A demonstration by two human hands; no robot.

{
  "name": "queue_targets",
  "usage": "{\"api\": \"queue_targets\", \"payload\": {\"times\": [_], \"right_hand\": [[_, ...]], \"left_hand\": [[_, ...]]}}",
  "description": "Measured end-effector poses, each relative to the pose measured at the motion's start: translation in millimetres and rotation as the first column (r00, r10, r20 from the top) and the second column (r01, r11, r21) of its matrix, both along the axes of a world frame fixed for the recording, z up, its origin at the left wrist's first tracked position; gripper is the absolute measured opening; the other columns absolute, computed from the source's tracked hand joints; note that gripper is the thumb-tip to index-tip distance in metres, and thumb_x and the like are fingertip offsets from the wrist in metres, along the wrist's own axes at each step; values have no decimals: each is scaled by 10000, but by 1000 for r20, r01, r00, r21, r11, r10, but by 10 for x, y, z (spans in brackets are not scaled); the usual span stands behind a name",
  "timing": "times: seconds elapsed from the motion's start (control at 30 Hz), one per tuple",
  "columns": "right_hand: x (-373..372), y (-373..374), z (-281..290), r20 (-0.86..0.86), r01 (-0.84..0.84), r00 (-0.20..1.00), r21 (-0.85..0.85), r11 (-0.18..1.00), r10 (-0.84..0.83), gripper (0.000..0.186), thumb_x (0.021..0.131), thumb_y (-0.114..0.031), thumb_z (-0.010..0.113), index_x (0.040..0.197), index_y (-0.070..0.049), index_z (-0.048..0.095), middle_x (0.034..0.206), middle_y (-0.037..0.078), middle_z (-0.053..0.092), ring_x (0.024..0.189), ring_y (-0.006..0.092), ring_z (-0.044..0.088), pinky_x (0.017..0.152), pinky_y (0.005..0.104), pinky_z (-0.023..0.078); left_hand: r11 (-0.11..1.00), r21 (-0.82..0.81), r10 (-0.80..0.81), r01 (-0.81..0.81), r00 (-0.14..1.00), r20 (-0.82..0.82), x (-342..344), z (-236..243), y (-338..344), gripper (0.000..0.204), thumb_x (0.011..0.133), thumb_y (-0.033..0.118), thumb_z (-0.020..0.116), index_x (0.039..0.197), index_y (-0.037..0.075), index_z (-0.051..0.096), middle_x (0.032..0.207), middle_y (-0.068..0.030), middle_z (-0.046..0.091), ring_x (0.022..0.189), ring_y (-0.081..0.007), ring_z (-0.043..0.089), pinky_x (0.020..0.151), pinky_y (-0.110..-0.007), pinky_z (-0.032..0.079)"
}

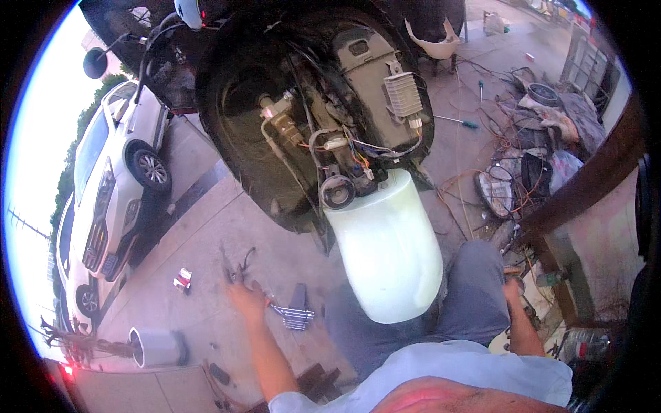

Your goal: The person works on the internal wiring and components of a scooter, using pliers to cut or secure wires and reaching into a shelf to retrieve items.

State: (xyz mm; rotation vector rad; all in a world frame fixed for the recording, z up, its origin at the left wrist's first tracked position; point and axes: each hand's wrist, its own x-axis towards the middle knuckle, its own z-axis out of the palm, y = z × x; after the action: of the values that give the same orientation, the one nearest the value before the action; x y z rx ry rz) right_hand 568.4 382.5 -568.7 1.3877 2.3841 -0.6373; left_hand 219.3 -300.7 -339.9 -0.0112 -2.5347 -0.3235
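An exposed scooter front [296,103] fills the upper middle, its black shell holding wiring, a round horn [337,191] and a finned metal part [401,94]. A pale mudguard [382,255] hangs below it, between my knees. On the lower left, my left hand [244,292] reaches down at blurred dark tools [235,270]; whether it grips one is unclear. A set of wrenches [298,319] lies beside it. My right hand [511,289] is low beside my right leg, partly hidden, with whatever it touches unclear.
White cars [103,206] stand at left, near a white pot [146,346]. A small red-and-white box [182,279] lies on the paving. At right are screwdrivers [468,124], tangled cables, heaped parts [537,158] and a dark beam [585,172]. A cream plastic part [434,48] sits at top.
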Motion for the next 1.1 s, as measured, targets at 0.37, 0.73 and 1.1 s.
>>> {"api": "queue_targets", "payload": {"times": [0.37, 0.73, 1.1], "right_hand": [[1595, -472, -755, 167, 361, 932, -357, 862, -322, 370, 885, -219, 703, 1158, 24, 650, 1021, 219, 688, 945, 348, 657, 800, 435, 512], [1376, 10, -561, -74, 353, 912, -362, 863, -404, 330, 901, -198, 713, 1144, 17, 655, 965, 141, 700, 846, 256, 658, 736, 386, 518], [-1199, -29, 2201, -802, -303, 595, -150, 941, 63, 435, 984, -294, 649, 1262, 38, 611, 1076, 96, 688, 946, 183, 633, 850, 341, 510]], "left_hand": [[641, 664, -230, 384, 922, -311, -331, -133, 1228, 370, 895, 53, 675, 1248, -19, 592, 1336, -170, 558, 1192, -283, 571, 968, -390, 514], [392, 465, -920, 794, 330, 213, 910, 340, 2159, 275, 794, 294, 811, 901, 73, 688, 796, -112, 675, 697, -300, 686, 628, -411, 544], [38, 532, -999, 846, 20, 40, 1104, 409, 2627, 382, 821, 216, 802, 1135, 60, 653, 1143, -126, 666, 1056, -324, 656, 897, -411, 536]]}}
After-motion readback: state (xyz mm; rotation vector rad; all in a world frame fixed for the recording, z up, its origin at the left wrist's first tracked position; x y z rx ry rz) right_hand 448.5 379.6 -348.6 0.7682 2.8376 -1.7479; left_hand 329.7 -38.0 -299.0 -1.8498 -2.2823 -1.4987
